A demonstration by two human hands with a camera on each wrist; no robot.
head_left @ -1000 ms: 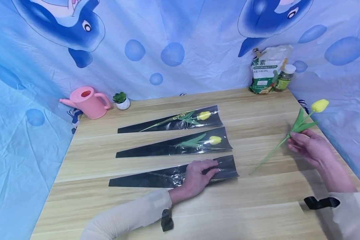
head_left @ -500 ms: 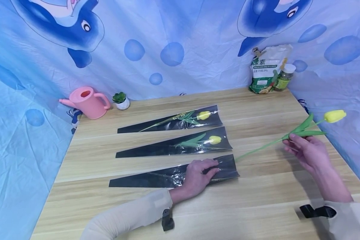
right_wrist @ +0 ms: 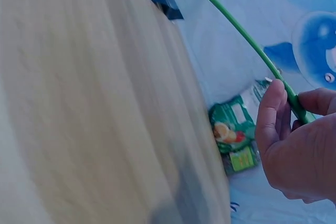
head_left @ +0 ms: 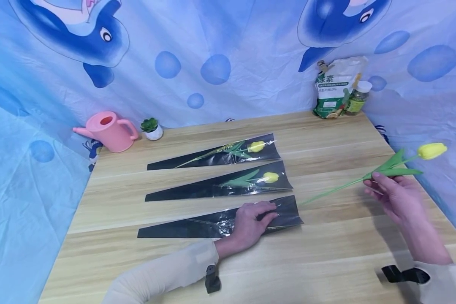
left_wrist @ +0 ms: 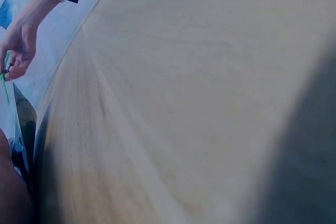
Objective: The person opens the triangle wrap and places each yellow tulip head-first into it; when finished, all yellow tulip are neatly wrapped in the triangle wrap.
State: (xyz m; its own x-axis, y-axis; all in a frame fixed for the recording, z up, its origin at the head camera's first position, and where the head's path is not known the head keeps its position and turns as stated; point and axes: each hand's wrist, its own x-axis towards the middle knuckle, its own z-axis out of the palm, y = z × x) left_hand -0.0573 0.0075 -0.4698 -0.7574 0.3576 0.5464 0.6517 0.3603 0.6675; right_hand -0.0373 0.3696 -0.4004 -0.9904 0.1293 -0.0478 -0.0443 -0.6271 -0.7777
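Observation:
My right hand (head_left: 397, 192) pinches a yellow artificial tulip (head_left: 432, 150) where its green leaves meet the stem. The bloom points right, and the thin stem (right_wrist: 231, 18) slants down-left, its tip close to the mouth of the nearest black flower sleeve (head_left: 175, 229). Whether the tip touches the sleeve cannot be told. My left hand (head_left: 251, 223) lies over this sleeve near its wide end, thumb and fingers pinching the film. Farther back lie two more sleeves, a middle one (head_left: 182, 192) and a far one (head_left: 167, 163), each with a yellow tulip inside.
A pink watering can (head_left: 115, 134) and a small potted succulent (head_left: 152, 128) stand at the table's back left. At the back right are a green-and-white bag (head_left: 332, 95) and a lidded jar (head_left: 357, 99). A blue patterned cloth (head_left: 213, 33) hangs behind the wooden table (head_left: 289, 270).
My right hand has tilted the tulip flatter, the bloom going right and down, and its stem tip has come up to the sleeve's mouth. My left hand has stayed in place.

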